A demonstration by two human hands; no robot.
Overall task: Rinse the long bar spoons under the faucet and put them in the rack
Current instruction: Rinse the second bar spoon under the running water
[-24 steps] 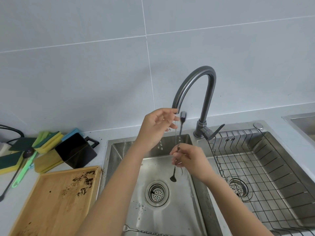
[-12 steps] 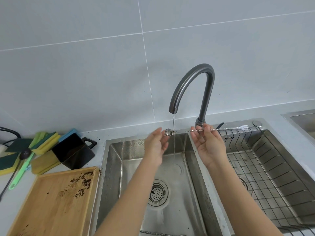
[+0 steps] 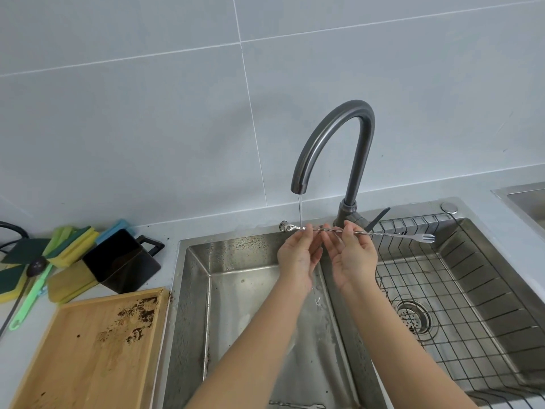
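We now hold 1 bar spoon (image 3: pixel 358 232) level under the faucet (image 3: pixel 330 143), no longer upright. Left hand (image 3: pixel 298 255) and right hand (image 3: pixel 352 255) fingers pinch its stem. The stream has shifted off the bowl onto the stem; racking remains.

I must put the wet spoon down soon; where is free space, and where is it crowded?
The wire rack in the right basin shows bare grid right of the hands. The left basin floor below the bar spoon is bare. Left counter is crowded: sponges, black container, green brush. The wooden tray has dark crumbs.
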